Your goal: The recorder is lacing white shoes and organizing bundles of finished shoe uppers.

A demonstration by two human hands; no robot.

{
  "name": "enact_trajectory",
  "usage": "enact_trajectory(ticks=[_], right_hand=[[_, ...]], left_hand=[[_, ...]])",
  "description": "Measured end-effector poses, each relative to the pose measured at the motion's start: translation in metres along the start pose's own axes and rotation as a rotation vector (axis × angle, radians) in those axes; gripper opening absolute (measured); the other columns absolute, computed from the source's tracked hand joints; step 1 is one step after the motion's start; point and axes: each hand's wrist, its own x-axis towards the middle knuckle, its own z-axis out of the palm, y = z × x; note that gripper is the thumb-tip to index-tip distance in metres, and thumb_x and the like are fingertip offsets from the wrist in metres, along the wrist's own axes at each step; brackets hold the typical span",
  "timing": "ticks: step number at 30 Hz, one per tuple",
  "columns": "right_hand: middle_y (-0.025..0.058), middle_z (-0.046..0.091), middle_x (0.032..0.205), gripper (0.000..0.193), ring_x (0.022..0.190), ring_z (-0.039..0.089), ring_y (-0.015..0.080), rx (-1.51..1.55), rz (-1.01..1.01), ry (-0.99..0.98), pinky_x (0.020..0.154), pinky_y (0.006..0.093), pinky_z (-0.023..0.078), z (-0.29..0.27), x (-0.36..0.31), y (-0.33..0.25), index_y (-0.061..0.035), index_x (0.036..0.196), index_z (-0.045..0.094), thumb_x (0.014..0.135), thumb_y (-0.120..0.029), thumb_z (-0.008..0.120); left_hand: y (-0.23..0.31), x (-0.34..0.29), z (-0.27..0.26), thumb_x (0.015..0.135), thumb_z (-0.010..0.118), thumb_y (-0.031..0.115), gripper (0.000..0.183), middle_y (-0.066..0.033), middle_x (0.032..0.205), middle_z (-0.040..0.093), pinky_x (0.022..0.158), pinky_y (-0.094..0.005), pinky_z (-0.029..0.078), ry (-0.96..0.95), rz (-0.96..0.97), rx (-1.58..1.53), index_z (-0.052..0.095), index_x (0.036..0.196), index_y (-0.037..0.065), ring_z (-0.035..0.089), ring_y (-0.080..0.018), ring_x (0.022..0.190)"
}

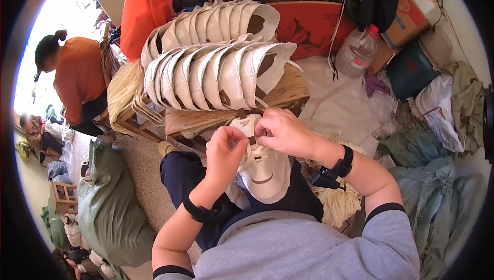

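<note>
An off-white shoe upper (264, 177) rests over my lap, its rounded toe toward me and its tongue (246, 124) pointing away. Cream lacing crosses its eyelet area between my hands. My left hand (225, 152) is closed in a pinch at the left side of the opening, on what looks like the shoelace (251, 149). Across from it, my right hand (284, 132) has thumb and fingers drawn together beside the tongue. What those right fingertips hold is hidden.
Two rows of nested shoe uppers (200, 82) lie on a wooden bench (288, 92) ahead. Cream laces hang over a stool (126, 94) at left and lie heaped (337, 205) by my right leg. A green sack (110, 203) stands at left; a person in orange (82, 74) sits beyond.
</note>
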Motion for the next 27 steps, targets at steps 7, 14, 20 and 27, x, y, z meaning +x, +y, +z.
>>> enact_trajectory(ticks=[7, 14, 20, 27], right_hand=[[0.0105, 0.058, 0.081, 0.013, 0.082, 0.059, 0.0302, -0.023, -0.058, 0.031, 0.076, 0.0414, 0.047, 0.003, 0.001, 0.006, -0.0064, 0.081, 0.065, 0.073, -0.015, 0.070], [0.0099, 0.057, 0.079, 0.009, 0.077, 0.058, 0.0285, 0.019, 0.097, 0.051, 0.072, 0.0407, 0.045, -0.011, -0.005, -0.001, -0.0061, 0.078, 0.062, 0.076, -0.014, 0.067], [0.0081, 0.057, 0.080, 0.011, 0.087, 0.056, 0.0275, -0.196, -0.092, 0.236, 0.078, 0.0412, 0.041, 0.000, -0.007, -0.008, -0.0086, 0.084, 0.061, 0.078, -0.017, 0.066], [0.0106, 0.056, 0.080, 0.009, 0.082, 0.052, 0.0308, -0.237, -0.185, 0.239, 0.074, 0.0419, 0.042, 0.001, -0.005, 0.000, -0.0063, 0.081, 0.058, 0.079, -0.011, 0.065]], left_hand=[[-0.007, -0.001, 0.003, 0.078, 0.072, 0.001, 0.013, 0.0005, 0.077, 0.054, 0.058, -0.0225, 0.040, -0.025, 0.045, -0.032, 0.062, 0.086, 0.004, 0.045, -0.0087, 0.062], [-0.007, -0.016, -0.014, 0.078, 0.071, 0.002, 0.015, -0.0051, 0.087, 0.055, 0.064, -0.0303, 0.042, 0.090, 0.160, 0.027, 0.064, 0.090, 0.007, 0.052, -0.0201, 0.077], [0.005, -0.018, -0.019, 0.073, 0.078, 0.019, 0.022, -0.0036, 0.085, 0.054, 0.075, -0.0371, 0.038, -0.012, 0.292, 0.349, 0.063, 0.088, 0.011, 0.053, -0.0243, 0.084], [-0.008, -0.009, -0.025, 0.075, 0.070, 0.008, 0.015, -0.0046, 0.082, 0.056, 0.073, -0.0391, 0.039, 0.063, 0.499, 0.462, 0.061, 0.086, 0.011, 0.053, -0.0265, 0.081]])
